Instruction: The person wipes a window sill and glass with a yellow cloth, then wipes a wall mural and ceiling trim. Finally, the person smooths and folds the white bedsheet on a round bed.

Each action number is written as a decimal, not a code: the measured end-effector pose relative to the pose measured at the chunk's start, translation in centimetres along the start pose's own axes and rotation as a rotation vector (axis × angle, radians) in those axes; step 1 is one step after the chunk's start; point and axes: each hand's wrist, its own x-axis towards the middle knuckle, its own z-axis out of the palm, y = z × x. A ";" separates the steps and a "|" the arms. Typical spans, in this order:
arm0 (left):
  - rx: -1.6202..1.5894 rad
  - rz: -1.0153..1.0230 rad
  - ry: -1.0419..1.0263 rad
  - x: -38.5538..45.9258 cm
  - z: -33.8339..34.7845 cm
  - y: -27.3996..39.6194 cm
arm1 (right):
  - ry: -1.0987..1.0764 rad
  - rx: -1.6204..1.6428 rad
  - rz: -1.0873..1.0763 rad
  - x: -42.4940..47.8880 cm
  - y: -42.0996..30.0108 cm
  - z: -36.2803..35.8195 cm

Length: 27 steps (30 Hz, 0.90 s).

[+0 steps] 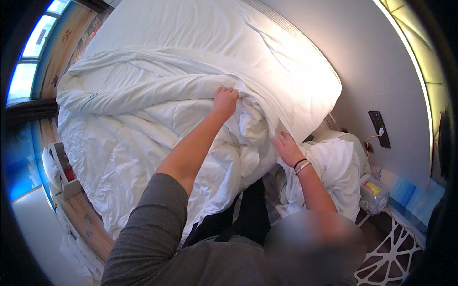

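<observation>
A white duvet [150, 143] lies bunched over the near part of the bed, its far side turned back in a long fold. My left hand [226, 102] is closed on that fold near the middle of the bed. Lower and to the right, my right hand [288, 147] grips the edge of the white duvet cover [263, 114] with thumb and fingers. Crumpled filling or cloth shows between the two hands. Beyond the fold stretches a white fitted sheet [186, 28] over the mattress. Part of each hand's fingertips is hidden in the fabric.
A heap of white linen [329, 164] covers a rounded bedside stand [352, 139] at the right. Beside it are a clear plastic jar [374, 195] and a wall socket panel [379, 130] with a plugged-in cable. A white-topped table [43, 232] stands at the lower left.
</observation>
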 end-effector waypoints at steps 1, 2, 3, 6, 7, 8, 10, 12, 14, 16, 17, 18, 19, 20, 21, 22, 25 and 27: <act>-0.037 0.002 -0.060 -0.5 -0.4 -0.5 | -0.078 0.197 0.060 1.2 0.2 0.1; -0.211 -0.036 0.032 -1.6 -0.7 -0.6 | -0.050 0.231 0.170 2.3 0.5 0.0; -0.232 -0.058 0.020 -2.7 -1.1 -0.8 | -0.024 0.269 0.280 3.5 0.7 0.0; -0.233 -0.071 0.086 -4.1 -2.6 -1.1 | 0.061 0.208 0.420 5.9 -0.2 -0.4; -0.186 -0.035 0.167 -3.8 -3.1 -1.1 | 0.088 0.160 0.435 6.7 -0.5 -0.6; -0.140 0.004 0.247 -3.2 -3.6 -0.8 | 0.094 0.083 0.404 7.7 -0.4 -0.9; -0.132 0.009 0.223 -0.8 -4.7 -0.7 | 0.130 -0.045 0.315 8.3 -1.2 -0.8; -0.020 -0.034 0.197 2.0 -4.4 -1.1 | 0.119 -0.099 0.241 8.9 -2.8 -1.7; 0.195 -0.129 0.142 3.2 -3.2 -1.7 | 0.135 -0.228 0.108 8.7 -5.6 -3.2; 0.140 -0.228 -0.125 4.5 -3.0 -1.8 | 0.160 -0.286 -0.069 9.3 -5.7 -4.0; 0.113 -0.282 -0.257 4.7 -3.1 -1.9 | 0.169 -0.288 -0.191 10.1 -5.2 -4.1; 0.064 -0.217 -0.220 4.6 -3.0 -1.9 | 0.186 -0.281 -0.304 10.8 -5.0 -4.1; 0.015 -0.154 -0.183 3.9 -3.2 -2.1 | 0.106 -0.302 -0.310 11.7 -5.0 -4.0; -0.035 -0.094 -0.146 2.9 -3.4 -2.2 | 0.024 -0.324 -0.319 12.7 -5.1 -3.7; -0.068 -0.066 -0.085 1.9 -4.3 -1.9 | -0.056 -0.341 -0.321 13.4 -5.1 -3.5; -0.103 -0.043 -0.023 0.4 -5.6 -1.3 | -0.168 -0.288 -0.301 13.7 -5.5 -3.6; -0.182 -0.023 0.147 -4.8 -8.7 0.7 | -0.523 -0.088 -0.288 14.5 -6.9 -4.8; -0.132 -0.036 0.169 -7.9 -9.8 2.2 | -0.784 0.102 -0.328 15.9 -6.7 -5.5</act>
